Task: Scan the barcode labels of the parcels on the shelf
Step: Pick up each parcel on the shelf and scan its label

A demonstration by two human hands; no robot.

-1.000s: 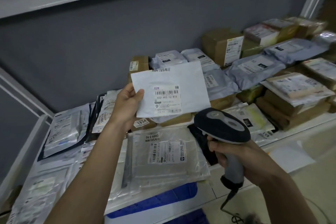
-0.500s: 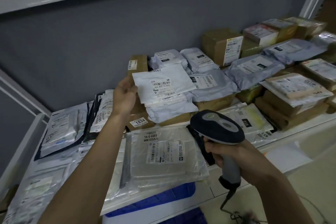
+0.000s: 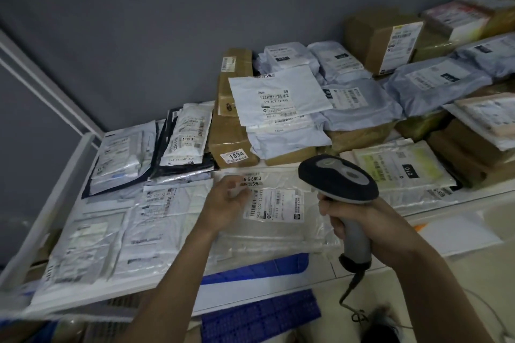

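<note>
A white flat envelope (image 3: 278, 95) with a barcode label lies on the pile of grey mailer bags at the back of the white shelf (image 3: 53, 203). In front lies a clear plastic parcel (image 3: 278, 234) with a label reading 56-6-6603. My left hand (image 3: 227, 200), blurred, is at that parcel's upper left corner with its fingers curled over the label edge; whether it grips the bag is unclear. My right hand (image 3: 359, 217) grips the handle of a grey and black barcode scanner (image 3: 338, 178), whose head hovers over the clear parcel's right side.
Brown cartons (image 3: 232, 145) and grey mailer bags (image 3: 434, 83) are stacked along the grey back wall. Flat bagged parcels (image 3: 117, 159) cover the shelf's left part. A blue crate (image 3: 259, 315) sits below the shelf. The scanner cable (image 3: 351, 295) hangs towards the floor.
My left hand let go of the white envelope, which now rests on the grey bag pile, and came down to the clear parcel in front. The scanner stayed roughly in place.
</note>
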